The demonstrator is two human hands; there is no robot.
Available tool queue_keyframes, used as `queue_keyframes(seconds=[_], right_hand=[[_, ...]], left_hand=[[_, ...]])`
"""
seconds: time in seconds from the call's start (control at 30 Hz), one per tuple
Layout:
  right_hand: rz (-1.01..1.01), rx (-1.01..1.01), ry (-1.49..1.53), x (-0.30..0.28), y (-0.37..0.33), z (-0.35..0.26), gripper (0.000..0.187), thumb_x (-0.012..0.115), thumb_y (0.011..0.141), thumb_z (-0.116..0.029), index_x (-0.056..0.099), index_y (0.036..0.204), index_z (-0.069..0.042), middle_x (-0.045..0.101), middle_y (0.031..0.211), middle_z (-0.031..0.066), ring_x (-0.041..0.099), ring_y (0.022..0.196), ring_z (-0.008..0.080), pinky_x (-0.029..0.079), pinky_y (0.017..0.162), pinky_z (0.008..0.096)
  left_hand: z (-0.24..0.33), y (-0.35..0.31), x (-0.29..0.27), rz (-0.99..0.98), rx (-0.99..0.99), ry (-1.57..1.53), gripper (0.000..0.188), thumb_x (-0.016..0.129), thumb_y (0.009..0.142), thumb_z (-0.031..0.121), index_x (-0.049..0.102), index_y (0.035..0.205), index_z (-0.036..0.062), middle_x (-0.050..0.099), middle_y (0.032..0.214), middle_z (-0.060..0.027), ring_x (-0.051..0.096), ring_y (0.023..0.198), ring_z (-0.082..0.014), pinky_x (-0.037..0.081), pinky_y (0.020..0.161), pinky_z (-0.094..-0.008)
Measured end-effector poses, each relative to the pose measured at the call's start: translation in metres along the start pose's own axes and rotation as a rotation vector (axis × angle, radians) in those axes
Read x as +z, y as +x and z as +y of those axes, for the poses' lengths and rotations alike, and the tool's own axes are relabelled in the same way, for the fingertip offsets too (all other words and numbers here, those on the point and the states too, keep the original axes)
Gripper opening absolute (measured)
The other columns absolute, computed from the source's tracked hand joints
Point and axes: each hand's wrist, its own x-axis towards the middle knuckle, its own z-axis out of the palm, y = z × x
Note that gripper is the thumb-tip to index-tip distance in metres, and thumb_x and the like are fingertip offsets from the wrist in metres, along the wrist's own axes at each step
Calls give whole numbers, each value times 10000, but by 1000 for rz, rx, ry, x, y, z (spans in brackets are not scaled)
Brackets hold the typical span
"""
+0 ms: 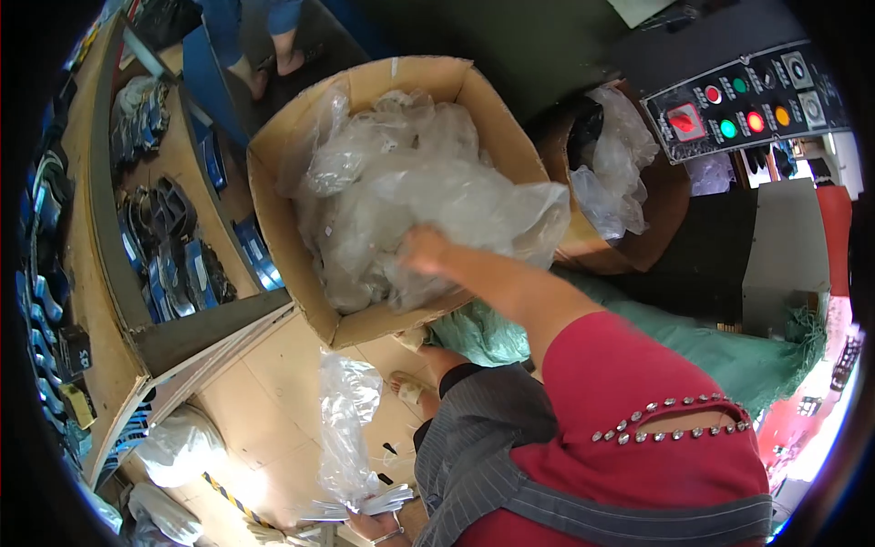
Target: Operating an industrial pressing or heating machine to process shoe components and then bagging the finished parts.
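A large open cardboard box (290,264) stands in front of me, heaped with crumpled clear plastic bags (410,187). My right hand (425,252) reaches into it and is against the bags. Motion blurs its fingers, so whether they grip a bag cannot be made out. Low in the view, my left hand (372,526) is closed round a bundle of thin, flat, whitish pieces (365,503). A long clear plastic bag (346,419) stretches from that bundle toward the box. Whether my left fingers also pinch this bag is hidden.
To the left, wooden shelves (205,187) hold several dark and blue curved parts (169,264). A second box (670,214) with plastic stands at right, below a control panel (743,105). Green sacking (693,351) lies beside me. Another person's legs (273,46) show at the far side.
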Motion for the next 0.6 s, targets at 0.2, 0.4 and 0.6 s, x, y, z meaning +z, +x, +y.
queue_keyframes(seconds=[0.2, 0.4, 0.6], right_hand=[[203, 364, -193, -45, 25, 111, 511, 430, 899, -399, 434, 1309, -94, 563, 1183, 185, 533, 1091, 370, 380, 980, 451], [216, 653, -12, -68, 50, 196, 388, 415, 884, -270, 596, 1165, -73, 519, 1267, 163, 509, 1155, 319, 410, 976, 365], [237, 779, 103, -41, 48, 206, 360, 485, 837, -167, 595, 1152, -35, 547, 1236, 167, 524, 1141, 323, 419, 963, 367]], left_hand=[[-29, 6, -49, 61, -65, 87, 403, 610, 800, 231, 508, 1087, -33, 567, 900, -109, 570, 762, -214, 502, 649, -362], [-35, -10, 4, 109, -157, 146, 466, 670, 744, 167, 466, 1118, -22, 531, 899, -97, 541, 749, -202, 477, 655, -341], [-49, 2, -10, 16, -167, 221, 498, 656, 742, 146, 434, 1162, -3, 511, 923, -84, 526, 804, -203, 459, 658, -339]])
